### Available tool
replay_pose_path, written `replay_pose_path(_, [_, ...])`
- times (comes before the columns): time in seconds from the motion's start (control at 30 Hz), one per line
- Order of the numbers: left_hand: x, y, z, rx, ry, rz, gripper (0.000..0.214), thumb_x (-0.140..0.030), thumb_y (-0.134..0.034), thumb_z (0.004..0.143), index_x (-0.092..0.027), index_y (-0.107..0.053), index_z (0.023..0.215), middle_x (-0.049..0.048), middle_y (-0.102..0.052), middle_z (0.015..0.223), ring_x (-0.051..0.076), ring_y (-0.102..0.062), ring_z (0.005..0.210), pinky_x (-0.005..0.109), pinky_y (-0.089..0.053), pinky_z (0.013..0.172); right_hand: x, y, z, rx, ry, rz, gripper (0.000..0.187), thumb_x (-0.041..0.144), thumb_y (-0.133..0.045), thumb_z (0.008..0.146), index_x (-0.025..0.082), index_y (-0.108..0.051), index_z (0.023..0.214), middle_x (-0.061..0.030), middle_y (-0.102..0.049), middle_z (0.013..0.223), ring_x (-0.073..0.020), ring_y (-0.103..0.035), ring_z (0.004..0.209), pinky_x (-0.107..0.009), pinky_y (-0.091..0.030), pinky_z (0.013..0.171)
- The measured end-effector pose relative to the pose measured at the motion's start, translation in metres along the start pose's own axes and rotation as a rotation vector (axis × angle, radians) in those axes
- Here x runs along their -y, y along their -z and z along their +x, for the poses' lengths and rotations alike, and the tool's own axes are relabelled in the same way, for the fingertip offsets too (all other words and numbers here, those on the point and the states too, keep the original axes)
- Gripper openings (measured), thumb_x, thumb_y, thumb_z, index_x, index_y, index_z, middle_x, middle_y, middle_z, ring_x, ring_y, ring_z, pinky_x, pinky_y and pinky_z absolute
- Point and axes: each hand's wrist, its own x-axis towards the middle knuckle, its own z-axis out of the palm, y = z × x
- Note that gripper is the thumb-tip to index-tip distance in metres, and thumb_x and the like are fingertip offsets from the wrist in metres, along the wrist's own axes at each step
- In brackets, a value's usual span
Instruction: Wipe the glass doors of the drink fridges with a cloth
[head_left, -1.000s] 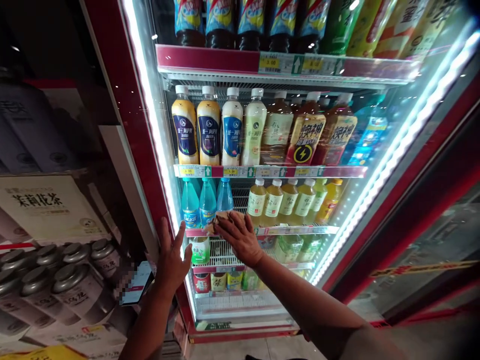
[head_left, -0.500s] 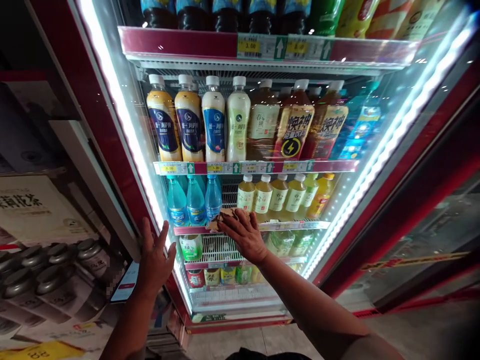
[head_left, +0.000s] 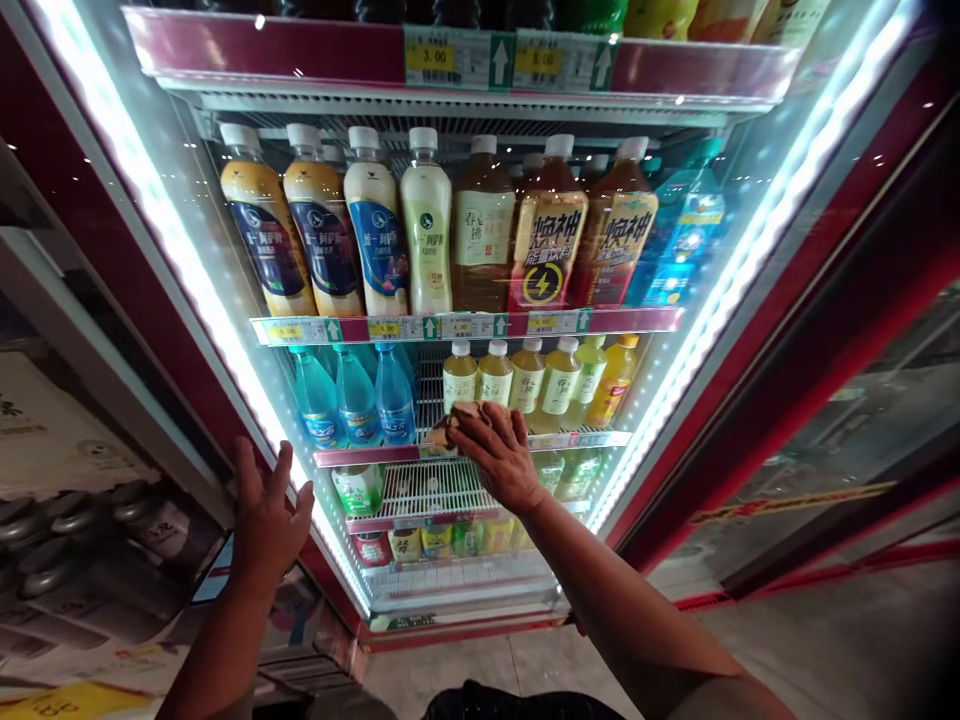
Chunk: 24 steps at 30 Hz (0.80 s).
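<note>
My right hand (head_left: 501, 458) presses a crumpled brown cloth (head_left: 448, 424) flat against the glass door (head_left: 667, 300) of a lit drinks fridge. The cloth sits level with the shelf of small yellow-green tea bottles (head_left: 525, 375). Its fingers lie over the cloth and hold it to the glass. My left hand (head_left: 266, 512) is open with its fingers spread. It rests upright on the fridge's red left frame (head_left: 187, 380), just left of the white light strip. Blue water bottles (head_left: 352, 395) stand behind the glass between the two hands.
Larger milk-tea and energy-drink bottles (head_left: 420, 225) fill the shelf above. Cans line the lowest shelves (head_left: 420, 540). Round metal tins (head_left: 45, 560) and printed cartons (head_left: 52, 440) are stacked at the left. A red door frame (head_left: 840, 320) runs down the right, with tiled floor (head_left: 825, 640) below.
My right hand has slid the cloth to the right across the glass, from below the blue bottles toward the yellow ones. My left hand has shifted left off the light strip. The view has tilted.
</note>
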Motion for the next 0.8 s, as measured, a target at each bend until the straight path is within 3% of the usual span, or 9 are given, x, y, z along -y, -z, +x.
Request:
replay_pose_path(0.13, [-0.008,0.000,-0.001,0.013,0.091,0.016,0.082,-0.027,-0.065,0.092,-0.028,-0.028,0.164,0.0102,0.007,0.177,0.038,-0.009,0.162,0.055,-0.028,0.128,-0.014,0.005,0.008,-0.062,-0.147,-0.050,0.063,0.012,-0.056,0.097,0.039,-0.050,0.153,0.0052,-0.054,0.158,-0.0218,-0.010,0.163,-0.054,-0.001,0.135])
replay_pose_path(0.33, [-0.028,0.002,0.000,0.088,0.222,0.011,0.088,-0.035,-0.065,0.091,-0.025,-0.020,0.166,0.0118,0.013,0.176,0.041,-0.004,0.161,0.058,-0.023,0.129,-0.014,0.003,-0.022,-0.053,-0.083,-0.033,0.062,0.015,-0.055,0.097,0.038,-0.049,0.154,0.0058,-0.056,0.156,-0.0196,-0.013,0.163,-0.049,-0.002,0.136])
replay_pose_path(0.5, [-0.043,0.005,0.003,0.131,0.323,0.015,0.090,-0.043,-0.062,0.093,-0.022,-0.017,0.167,0.0138,0.012,0.176,0.043,-0.004,0.161,0.059,-0.021,0.129,-0.028,0.015,-0.008,-0.076,-0.125,-0.058,0.065,0.013,-0.053,0.097,0.039,-0.045,0.157,0.0052,-0.058,0.154,-0.0198,-0.014,0.163,-0.052,0.001,0.135])
replay_pose_path(0.6, [-0.052,0.009,0.006,0.160,0.396,0.038,0.090,-0.046,-0.061,0.092,-0.022,-0.016,0.167,0.0140,0.009,0.176,0.045,-0.009,0.160,0.060,-0.024,0.128,-0.037,0.016,-0.010,-0.117,-0.174,-0.069,0.072,0.013,-0.054,0.096,0.043,-0.039,0.159,0.0060,-0.054,0.158,-0.0208,-0.015,0.163,-0.052,-0.003,0.135])
replay_pose_path(0.8, [-0.061,0.010,0.009,0.178,0.393,0.065,0.091,-0.052,-0.056,0.094,-0.016,-0.016,0.167,0.0183,0.009,0.175,0.047,-0.008,0.160,0.060,-0.025,0.127,-0.041,0.015,-0.036,-0.164,-0.158,-0.033,0.074,0.008,-0.053,0.095,0.039,-0.038,0.161,0.0042,-0.049,0.162,-0.0206,-0.017,0.162,-0.048,-0.008,0.136])
